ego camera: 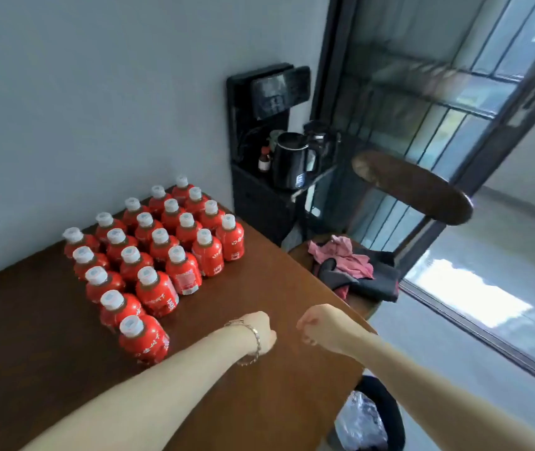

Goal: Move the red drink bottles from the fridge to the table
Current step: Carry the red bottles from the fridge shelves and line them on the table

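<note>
Several red drink bottles (155, 255) with white caps stand in tidy rows on the brown wooden table (259, 281), near the wall. My left hand (259, 332), with a bracelet on the wrist, hovers over the table to the right of the nearest bottle; its fingers are curled and hold nothing. Close beside it, near the table's right edge, my right hand (319, 327) is curled too and holds nothing. The fridge is out of view.
A black water dispenser (259, 125) with a black kettle (292, 161) stands against the wall behind the table. A wooden chair (412, 187) at the right holds pink and black cloths (354, 262). A bin with a plastic liner (367, 418) sits below the table edge.
</note>
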